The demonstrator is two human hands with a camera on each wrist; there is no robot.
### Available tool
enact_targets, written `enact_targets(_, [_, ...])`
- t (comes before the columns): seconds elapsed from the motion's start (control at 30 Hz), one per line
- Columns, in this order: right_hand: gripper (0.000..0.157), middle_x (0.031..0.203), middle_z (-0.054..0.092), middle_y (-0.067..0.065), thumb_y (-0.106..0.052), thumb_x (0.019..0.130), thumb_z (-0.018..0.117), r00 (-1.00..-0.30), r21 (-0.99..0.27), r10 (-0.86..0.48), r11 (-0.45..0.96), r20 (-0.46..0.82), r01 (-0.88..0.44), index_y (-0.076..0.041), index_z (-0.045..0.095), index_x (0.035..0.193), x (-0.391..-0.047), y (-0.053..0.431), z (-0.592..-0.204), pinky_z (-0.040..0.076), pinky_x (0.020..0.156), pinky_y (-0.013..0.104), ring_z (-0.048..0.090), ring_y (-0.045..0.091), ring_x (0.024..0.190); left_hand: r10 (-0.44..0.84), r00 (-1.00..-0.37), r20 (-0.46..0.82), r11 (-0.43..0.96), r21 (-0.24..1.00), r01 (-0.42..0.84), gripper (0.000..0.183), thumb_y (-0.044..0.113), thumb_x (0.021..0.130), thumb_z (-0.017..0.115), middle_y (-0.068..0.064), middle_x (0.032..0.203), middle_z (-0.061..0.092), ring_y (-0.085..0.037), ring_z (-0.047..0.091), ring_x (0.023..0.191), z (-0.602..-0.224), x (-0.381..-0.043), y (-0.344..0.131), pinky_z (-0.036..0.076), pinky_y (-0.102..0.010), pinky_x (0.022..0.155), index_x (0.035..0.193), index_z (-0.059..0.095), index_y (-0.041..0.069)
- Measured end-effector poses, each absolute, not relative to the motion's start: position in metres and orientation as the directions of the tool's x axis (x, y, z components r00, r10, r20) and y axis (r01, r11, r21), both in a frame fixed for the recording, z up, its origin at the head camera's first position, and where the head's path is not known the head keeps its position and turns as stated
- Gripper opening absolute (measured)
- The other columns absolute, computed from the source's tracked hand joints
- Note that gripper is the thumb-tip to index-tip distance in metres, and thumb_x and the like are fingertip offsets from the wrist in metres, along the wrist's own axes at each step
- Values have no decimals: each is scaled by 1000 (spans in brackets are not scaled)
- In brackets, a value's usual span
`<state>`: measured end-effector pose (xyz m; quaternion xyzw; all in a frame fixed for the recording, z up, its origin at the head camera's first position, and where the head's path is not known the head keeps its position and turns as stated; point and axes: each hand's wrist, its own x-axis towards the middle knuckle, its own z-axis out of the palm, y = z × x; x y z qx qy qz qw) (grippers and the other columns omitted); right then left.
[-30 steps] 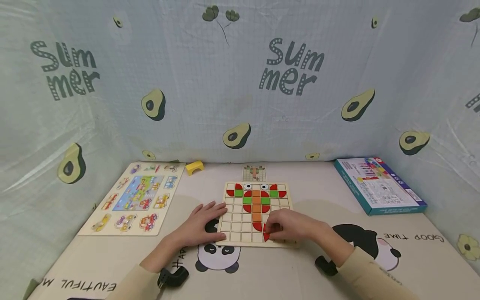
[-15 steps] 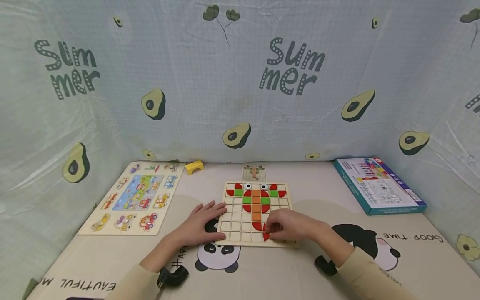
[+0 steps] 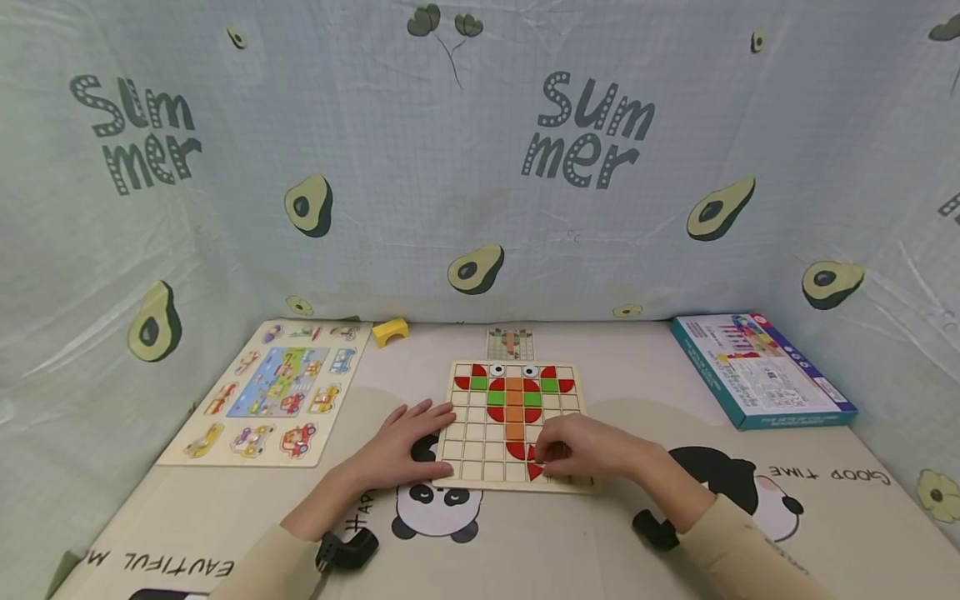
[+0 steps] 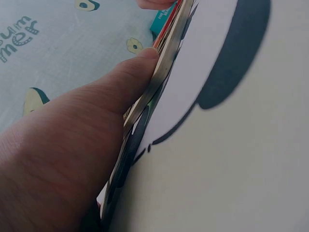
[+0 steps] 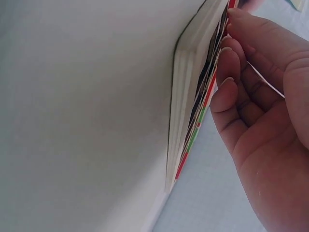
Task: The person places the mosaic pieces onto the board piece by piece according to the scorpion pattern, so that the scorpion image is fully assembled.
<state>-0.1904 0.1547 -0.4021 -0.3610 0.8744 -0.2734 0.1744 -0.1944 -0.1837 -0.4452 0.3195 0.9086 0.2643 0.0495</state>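
Observation:
A wooden grid board (image 3: 472, 450) lies in the middle of the table, bearing red, green and orange tiles and two eye tiles. My left hand (image 3: 405, 443) rests spread along the board's left edge, fingertips and thumb on its rim; the left wrist view shows that thumb (image 4: 130, 72) on the edge. At the board's lower right, my right hand (image 3: 581, 447) has its fingers curled, thumb and index finger at a red corner-shaped tile (image 3: 535, 472) in the bottom row. In the right wrist view the fingertips (image 5: 236, 17) meet close over the board's surface, partly hiding the tile.
Behind the board lies a small picture card (image 3: 510, 343) with a similar figure. A vehicle puzzle board (image 3: 330, 433) is at the left, with a yellow arch block (image 3: 390, 332) near its far corner. A teal-sided box (image 3: 765, 371) lies at the right.
My right hand's fingertips have shifted very slightly at the red tile, leaving more of it visible. The left hand stays on the board, and the head view tilts a little.

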Motion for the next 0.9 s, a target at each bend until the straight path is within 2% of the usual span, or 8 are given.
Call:
enact_targets(0.43, [8,90,60,-11,-16,93,74,-723,-623,-689,590,-56,-514,-20,73,100,-188,169,-392,52,74,26,57,11,84,614,-784,85,648,513,563,79,55,89,70,-6,160,38,-35,20,150,-444,-195,-183,9,-61,118,152,48,12])
enact_targets(0.67, [11,89,61,-9,-14,92,76,-747,-653,-665,570,-11,-498,-14,73,103,-192,181,-387,51,72,27,57,14,82,615,-784,87,647,512,565,79,55,90,70,-6,160,38,-35,20,150,-444,-195,-183,8,-61,118,152,47,12])
enact_targets(0.9, [21,94,62,-5,-16,93,75,-763,-690,-646,545,17,-476,-7,70,110,-193,194,-389,52,76,29,58,15,86,611,-788,77,644,530,552,79,55,90,70,-7,160,38,-37,21,150,-447,-193,-184,9,-62,117,152,48,11])
